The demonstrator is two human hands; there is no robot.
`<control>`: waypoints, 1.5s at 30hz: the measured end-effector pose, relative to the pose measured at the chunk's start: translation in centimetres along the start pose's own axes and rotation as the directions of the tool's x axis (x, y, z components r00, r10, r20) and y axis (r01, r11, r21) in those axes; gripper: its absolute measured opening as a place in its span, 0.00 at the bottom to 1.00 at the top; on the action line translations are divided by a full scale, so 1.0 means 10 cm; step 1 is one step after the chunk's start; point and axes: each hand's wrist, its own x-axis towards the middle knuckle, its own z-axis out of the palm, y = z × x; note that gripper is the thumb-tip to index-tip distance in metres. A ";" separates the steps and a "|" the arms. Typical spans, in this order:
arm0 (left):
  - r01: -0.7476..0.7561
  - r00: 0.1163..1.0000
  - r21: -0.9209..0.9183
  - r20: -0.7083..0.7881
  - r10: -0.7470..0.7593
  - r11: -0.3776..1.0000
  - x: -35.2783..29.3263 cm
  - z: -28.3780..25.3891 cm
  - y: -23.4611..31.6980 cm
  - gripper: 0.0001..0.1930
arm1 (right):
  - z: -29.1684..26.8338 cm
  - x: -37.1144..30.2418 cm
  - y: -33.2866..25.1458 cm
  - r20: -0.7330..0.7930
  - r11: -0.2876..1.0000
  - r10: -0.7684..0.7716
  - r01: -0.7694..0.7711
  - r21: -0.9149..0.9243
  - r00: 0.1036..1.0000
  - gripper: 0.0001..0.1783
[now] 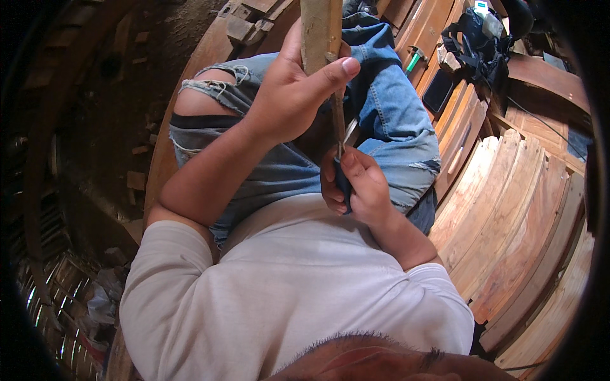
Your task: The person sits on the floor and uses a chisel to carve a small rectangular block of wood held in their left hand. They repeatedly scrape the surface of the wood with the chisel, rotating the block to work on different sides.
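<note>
My left hand (pixel 286 95) is wrapped round a squared piece of wood (pixel 316 35) that rises past the top of the picture. Its thumb stretches across the wood's lower right side. Closer to my body, my right hand (pixel 360 184) grips the dark blue handle of a slim, brown, file-like tool (pixel 338 120). The tool points up and away from me, its far part running beside the wood under my left thumb. Whether its tip touches the wood is hidden. Both hands are above my lap, over my blue jeans (pixel 387 127).
Right of my legs lie a green-handled hammer (pixel 414 61), a black phone (pixel 438 91) and a black bag (pixel 476 47) on boards. Curved-looking wooden planks (pixel 495 203) spread along the right. Wood offcuts (pixel 244 25) lie at the upper left.
</note>
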 end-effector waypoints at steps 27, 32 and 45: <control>0.098 0.995 -0.056 -0.014 -0.099 0.994 -0.06 0.12 -0.05 0.20 | -0.04 0.06 0.06 -0.022 0.995 -0.081 0.080 -0.061 0.996 0.27; 0.081 0.996 -0.061 -0.028 -0.082 0.995 -0.06 0.13 -0.03 0.21 | 0.01 0.07 0.05 -0.038 0.996 -0.074 0.072 -0.046 0.997 0.27; 0.090 0.996 -0.037 -0.023 -0.091 0.995 -0.15 0.26 -0.07 0.24 | 0.05 0.12 -0.12 -0.073 0.986 -0.148 0.141 -0.093 0.986 0.28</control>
